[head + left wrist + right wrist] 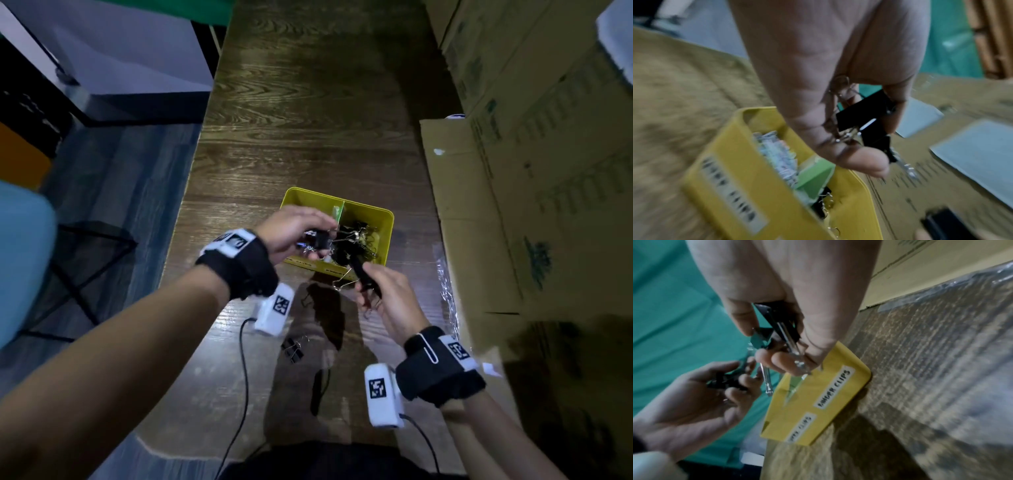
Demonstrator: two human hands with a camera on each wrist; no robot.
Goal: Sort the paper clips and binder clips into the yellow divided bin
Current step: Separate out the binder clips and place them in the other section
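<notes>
- Nearest the body, on the wooden table (308,137): loose binder clip (293,350) lying apart from the bin, unsorted; further dark clips close by it towards the bin, too shadowed to count.
- Right hand (387,294) raised just before the near wall of the bin, fingers curled round a large black binder clip (364,274), wire handles protruding towards the bin.
- In the right wrist view, same grip confirmed: clip (777,321) pinched between thumb and fingers, silver handles pointing down at the bin's near wall.
- Left hand (294,233) over the left part of the bin, thumb and fingers pinching a smaller black binder clip (865,112); a second clip apparently hanging tangled beneath it.
- Yellow divided bin (385,219) at mid-table; green divider (816,177) splitting it in two.
- Right compartment holding a heap of black binder clips (356,240); left compartment holding pale small items, blurred, probably paper clips.
- Labels on the near wall: "BINDER CLIPS" (834,389) legible, the other partly readable.
- Beyond the bin: bare table, cardboard boxes (531,171) along the right edge.
- Step in hand, as judged: carrying binder clips to the bin, sorting partly done.
- Next move calls for shifting the left hand rightwards past the divider before release; tangled handles risk dragging clips out or into the wrong side.
</notes>
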